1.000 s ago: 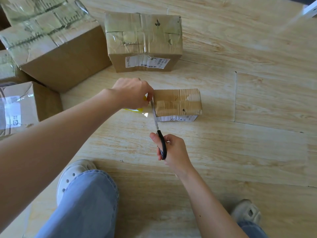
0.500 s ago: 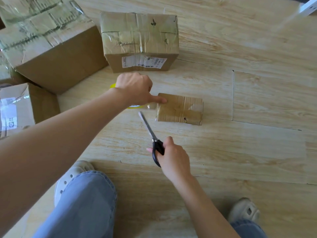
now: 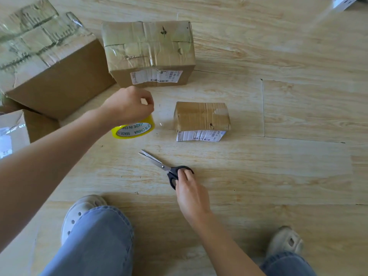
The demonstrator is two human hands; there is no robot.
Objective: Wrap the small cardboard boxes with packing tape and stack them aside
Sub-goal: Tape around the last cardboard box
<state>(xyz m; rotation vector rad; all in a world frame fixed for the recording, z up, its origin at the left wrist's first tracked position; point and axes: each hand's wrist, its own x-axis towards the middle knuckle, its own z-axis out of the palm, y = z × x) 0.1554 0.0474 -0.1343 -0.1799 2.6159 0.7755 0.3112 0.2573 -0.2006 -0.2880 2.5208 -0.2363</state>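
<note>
A small cardboard box (image 3: pixel 202 116) with a white label on its near side sits on the wooden floor at the centre. Left of it, my left hand (image 3: pixel 129 107) grips a yellow roll of packing tape (image 3: pixel 134 129) from above, just off the floor. A faint sheen of clear tape (image 3: pixel 160 116) shows between roll and box. Scissors (image 3: pixel 157 162) with black handles lie flat on the floor in front of the box, blades slightly apart and pointing left. My right hand (image 3: pixel 189 188) still has its fingers curled on the handles.
A medium taped box (image 3: pixel 149 52) stands behind the small one. A large taped box (image 3: pixel 49 62) is at far left, with another labelled box (image 3: pixel 18 132) nearer. My knees and pale shoes (image 3: pixel 83 212) are at the bottom. Bare floor (image 3: pixel 298 136) lies to the right.
My right hand lowered the scissors from the tape to the floor. My left hand drew the roll away from the box, leftward, and its finger left the box.
</note>
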